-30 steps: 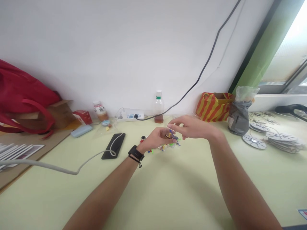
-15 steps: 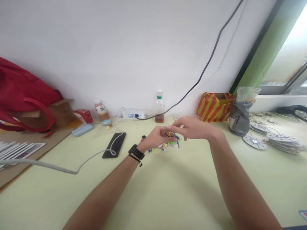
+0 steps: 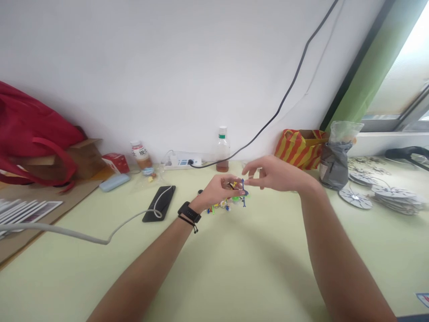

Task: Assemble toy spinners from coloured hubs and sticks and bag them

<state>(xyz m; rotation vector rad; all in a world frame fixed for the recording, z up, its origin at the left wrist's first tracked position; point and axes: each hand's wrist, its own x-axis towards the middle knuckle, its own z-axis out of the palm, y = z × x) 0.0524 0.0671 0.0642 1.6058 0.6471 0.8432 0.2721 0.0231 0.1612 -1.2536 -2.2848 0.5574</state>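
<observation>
My left hand, with a black watch on its wrist, is closed in a pinch on a small blue plastic piece. The piece has thin arms sticking up and down past the fingertips; its exact kind is too small to tell. To its right is my right hand, thumb and fingers apart, the fingertips close to the piece's upper end. Whether they touch it I cannot tell. Beneath the left hand lie several small coloured plastic pieces, yellow, green, blue and white, partly hidden by it.
Left of the hands lies a black phone with a white cable. Behind them stand a clear bottle and a power strip. A striped bag, a grey plastic bag and stacked discs occupy the right side.
My right hand has drawn slightly right and its fingers have spread. The blue piece now stands more upright in my left hand, which has barely moved.
</observation>
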